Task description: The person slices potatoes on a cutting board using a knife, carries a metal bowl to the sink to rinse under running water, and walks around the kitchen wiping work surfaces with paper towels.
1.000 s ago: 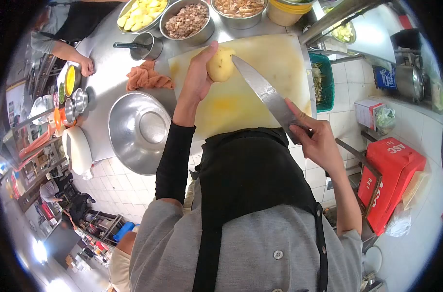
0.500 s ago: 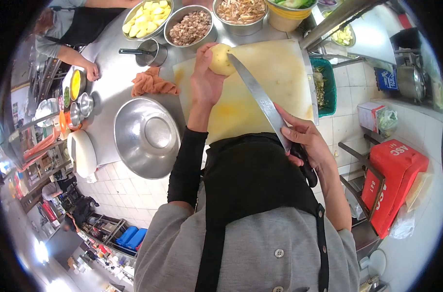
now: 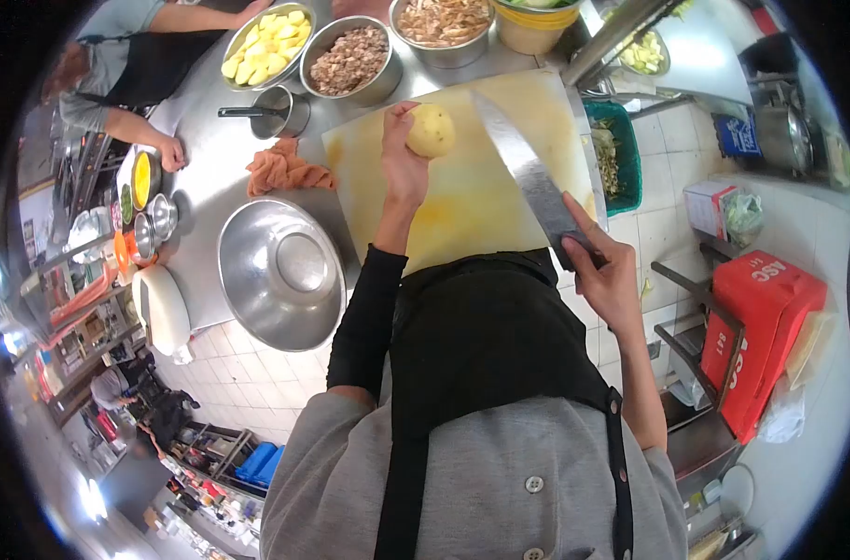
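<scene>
- left hand (image 3: 404, 174): fingers curled round potato
- potato (image 3: 431, 131): whole, uncut, above cutting board (image 3: 537, 112)
- right hand (image 3: 613, 280): closed on knife (image 3: 518, 161), blade apart from potato
- yellow chunks (image 3: 264, 47): cut, heaped beyond board's far left corner

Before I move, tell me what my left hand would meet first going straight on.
Likely the bowl of shredded food beyond the board, if your left hand is low enough; its height is unclear.
</scene>
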The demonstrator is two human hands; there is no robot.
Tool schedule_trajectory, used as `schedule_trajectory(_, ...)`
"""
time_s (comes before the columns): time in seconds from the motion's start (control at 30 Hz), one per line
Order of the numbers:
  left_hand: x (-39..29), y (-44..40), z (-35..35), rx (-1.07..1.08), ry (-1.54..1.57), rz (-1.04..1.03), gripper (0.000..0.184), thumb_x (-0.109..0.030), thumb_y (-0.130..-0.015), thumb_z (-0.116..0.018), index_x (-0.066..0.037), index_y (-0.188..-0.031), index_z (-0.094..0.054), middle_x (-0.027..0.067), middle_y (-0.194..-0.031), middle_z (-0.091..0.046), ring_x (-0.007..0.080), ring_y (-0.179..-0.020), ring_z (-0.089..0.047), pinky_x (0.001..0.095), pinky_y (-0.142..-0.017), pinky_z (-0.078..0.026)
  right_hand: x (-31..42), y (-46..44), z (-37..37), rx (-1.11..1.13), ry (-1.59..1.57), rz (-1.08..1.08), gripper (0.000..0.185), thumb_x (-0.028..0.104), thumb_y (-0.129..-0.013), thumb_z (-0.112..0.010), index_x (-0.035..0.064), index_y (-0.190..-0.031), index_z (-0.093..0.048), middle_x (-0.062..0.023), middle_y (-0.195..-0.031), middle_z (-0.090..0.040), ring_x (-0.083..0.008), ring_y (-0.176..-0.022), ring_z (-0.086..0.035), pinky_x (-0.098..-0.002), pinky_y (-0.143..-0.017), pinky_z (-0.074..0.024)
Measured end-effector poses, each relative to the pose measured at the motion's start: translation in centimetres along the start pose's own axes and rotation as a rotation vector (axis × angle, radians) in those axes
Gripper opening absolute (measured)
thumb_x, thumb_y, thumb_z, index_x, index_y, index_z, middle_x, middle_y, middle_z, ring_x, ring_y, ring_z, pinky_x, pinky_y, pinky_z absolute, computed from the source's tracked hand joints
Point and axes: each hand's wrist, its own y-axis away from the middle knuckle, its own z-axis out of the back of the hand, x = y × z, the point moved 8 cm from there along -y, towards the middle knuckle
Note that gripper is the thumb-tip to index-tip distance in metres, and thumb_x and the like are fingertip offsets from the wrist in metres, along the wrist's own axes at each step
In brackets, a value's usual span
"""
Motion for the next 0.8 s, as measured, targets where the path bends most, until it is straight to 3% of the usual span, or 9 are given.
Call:
schedule_trajectory(0.07,0.6,0.7,-0.2,-0.044,-0.006,0.16,0.029,-0.032,-0.108,-0.048,-0.013,-0.129,-0.055,0.0052,-0.124,-0.062,0.023,-0.116,-0.065,0.0479,-0.094,-0.057,0.7,-0.1,-0.2,-0.053,0.172,0.139,0.05,0.002,-0.098,-0.066,0.0162,-0.146,-0.063,-0.0242,-0.114,-0.075,-0.034,-0.1,-0.077,-0.0382,-0.09,-0.0575)
schedule_trajectory(0.17,1.5,1.1,0.0,-0.058,-0.094,0.253,0.032,-0.036,-0.109,-0.047,-0.014,-0.129,-0.055,0.0058,-0.121,-0.065,0.0248,-0.111,-0.068,0.0526,-0.087,-0.06,0.1,-0.5,-1.5,0.018,0.248,0.038,0.047,0.002,-0.098,-0.066,0.0162,-0.144,-0.066,-0.0244,-0.118,-0.073,-0.0398,-0.105,-0.074,-0.039,-0.089,-0.0575)
schedule_trajectory(0.2,1.6,1.3,0.2,-0.061,-0.124,0.286,0.033,-0.037,-0.109,-0.048,-0.013,-0.129,-0.055,0.0067,-0.122,-0.065,0.026,-0.111,-0.069,0.0541,-0.087,-0.06,0.0,-0.7,-1.5,-0.031,0.254,0.118,0.047,0.004,-0.098,-0.067,0.0162,-0.143,-0.066,-0.026,-0.112,-0.073,-0.0422,-0.1,-0.073,-0.0423,-0.086,-0.0573)
schedule_trajectory(0.37,2.1,2.8,-0.1,0.013,-0.047,0.568,0.041,-0.042,-0.108,-0.047,-0.01,-0.132,-0.055,0.0109,-0.127,-0.066,0.0321,-0.111,-0.07,0.0616,-0.086,-0.061,-3.6,-0.5,-0.1,-0.133,0.36,-0.065,0.047,0.006,-0.098,-0.067,0.0165,-0.144,-0.065,-0.0278,-0.102,-0.073,-0.0438,-0.093,-0.073,-0.0443,-0.083,-0.0568)
schedule_trajectory(0.5,2.8,3.4,0.5,0.016,-0.122,0.59,0.042,-0.042,-0.107,-0.047,-0.008,-0.132,-0.055,0.0121,-0.128,-0.066,0.0331,-0.112,-0.07,0.0638,-0.085,-0.06,-3.1,0.6,-0.5,-0.072,0.261,-0.036,0.048,0.007,-0.098,-0.065,0.0168,-0.145,-0.064,-0.0294,-0.093,-0.071,-0.0459,-0.086,-0.072,-0.0455,-0.078,-0.0563)
schedule_trajectory(0.63,3.2,3.6,0.0,0.053,-0.112,0.617,0.041,-0.042,-0.108,-0.046,-0.009,-0.131,-0.055,0.0118,-0.126,-0.066,0.0323,-0.111,-0.07,0.0634,-0.085,-0.06,-2.4,0.1,-1.0,-0.088,0.357,0.075,0.047,0.008,-0.098,-0.066,0.0172,-0.145,-0.064,-0.0285,-0.088,-0.071,-0.0454,-0.077,-0.07,-0.0466,-0.072,-0.0552)
schedule_trajectory(0.7,3.1,3.7,0.1,0.042,-0.11,0.623,0.042,-0.042,-0.109,-0.045,-0.009,-0.132,-0.055,0.0118,-0.127,-0.066,0.0324,-0.111,-0.07,0.0634,-0.087,-0.06,-3.4,-0.2,-0.4,-0.126,0.475,0.0,0.046,0.008,-0.099,-0.066,0.0175,-0.144,-0.065,-0.0279,-0.089,-0.071,-0.0452,-0.078,-0.071,-0.0469,-0.073,-0.0553)
schedule_trajectory(0.8,3.4,3.5,0.4,0.034,-0.106,0.615,0.04,-0.042,-0.108,-0.046,-0.01,-0.131,-0.054,0.0115,-0.125,-0.065,0.0323,-0.111,-0.07,0.0634,-0.086,-0.06,-2.7,0.5,-0.5,-0.095,0.357,0.025,0.046,0.01,-0.1,-0.065,0.0201,-0.144,-0.064,-0.0272,-0.089,-0.072,-0.0454,-0.079,-0.07,-0.0487,-0.073,-0.0549)
